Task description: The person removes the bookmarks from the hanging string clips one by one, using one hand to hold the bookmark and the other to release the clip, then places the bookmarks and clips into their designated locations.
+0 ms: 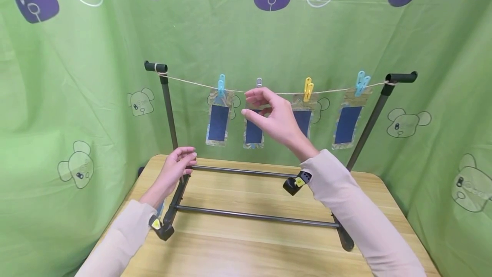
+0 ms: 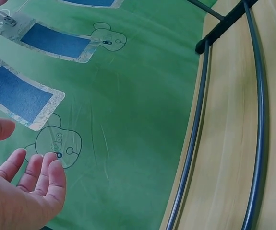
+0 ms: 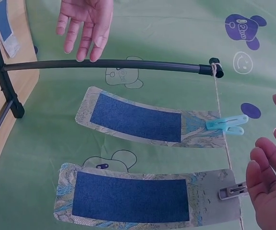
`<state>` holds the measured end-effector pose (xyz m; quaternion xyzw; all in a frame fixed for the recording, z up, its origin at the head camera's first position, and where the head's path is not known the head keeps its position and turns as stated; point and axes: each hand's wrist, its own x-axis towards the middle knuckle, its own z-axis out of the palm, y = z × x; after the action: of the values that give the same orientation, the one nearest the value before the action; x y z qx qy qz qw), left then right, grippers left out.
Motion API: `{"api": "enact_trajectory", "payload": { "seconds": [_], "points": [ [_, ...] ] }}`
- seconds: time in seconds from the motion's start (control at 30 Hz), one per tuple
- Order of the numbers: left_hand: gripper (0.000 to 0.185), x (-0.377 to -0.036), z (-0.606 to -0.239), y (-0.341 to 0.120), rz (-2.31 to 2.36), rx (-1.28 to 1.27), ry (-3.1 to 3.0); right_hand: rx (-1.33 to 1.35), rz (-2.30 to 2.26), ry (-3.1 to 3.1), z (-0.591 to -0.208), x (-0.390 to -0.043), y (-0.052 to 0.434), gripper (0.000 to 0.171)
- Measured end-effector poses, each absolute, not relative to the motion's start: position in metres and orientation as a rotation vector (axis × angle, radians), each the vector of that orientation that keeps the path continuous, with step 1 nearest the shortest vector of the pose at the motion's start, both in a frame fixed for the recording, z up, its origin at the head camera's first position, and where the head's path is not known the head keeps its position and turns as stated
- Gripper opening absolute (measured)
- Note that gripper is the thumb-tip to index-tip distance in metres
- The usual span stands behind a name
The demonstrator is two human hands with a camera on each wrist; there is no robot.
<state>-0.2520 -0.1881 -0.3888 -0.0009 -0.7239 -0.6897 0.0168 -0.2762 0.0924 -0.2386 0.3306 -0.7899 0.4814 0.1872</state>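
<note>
Along the string (image 1: 188,81) that runs between the two top ends of a dark rack (image 1: 253,216), four cards with dark blue panels hang from pegs. Nearest the left end is the first card (image 1: 218,123), under a light blue peg (image 1: 221,84); next comes the second card (image 1: 253,134), under a grey peg (image 3: 231,191). The third card (image 1: 303,121) hangs from a yellow peg (image 1: 308,89), and the fourth card (image 1: 347,125), by the right post, from another light blue peg (image 1: 362,83).

The right hand (image 1: 276,116) is raised before the second card, its fingers gently bent and the thumb well apart from them, with nothing in its grasp; whether a fingertip touches the grey peg cannot be told. Lower, by the left post, the left hand (image 1: 174,170) has loosely bent fingers and holds nothing.

Near the left edge of the wooden table (image 1: 230,243) lies a fifth card (image 3: 4,24). Behind the rack hangs a green curtain (image 1: 96,97) with printed bear heads.
</note>
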Motion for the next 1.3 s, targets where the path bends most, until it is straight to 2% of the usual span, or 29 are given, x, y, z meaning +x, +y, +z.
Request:
{"api": "enact_trajectory", "payload": {
  "seconds": [1.3],
  "points": [
    [0.037, -0.274, -0.387, -0.174, -2.181, 0.042, -2.088, 0.840, 1.380, -2.266, -0.217, -0.308, 0.049, 0.038]
  ]
}}
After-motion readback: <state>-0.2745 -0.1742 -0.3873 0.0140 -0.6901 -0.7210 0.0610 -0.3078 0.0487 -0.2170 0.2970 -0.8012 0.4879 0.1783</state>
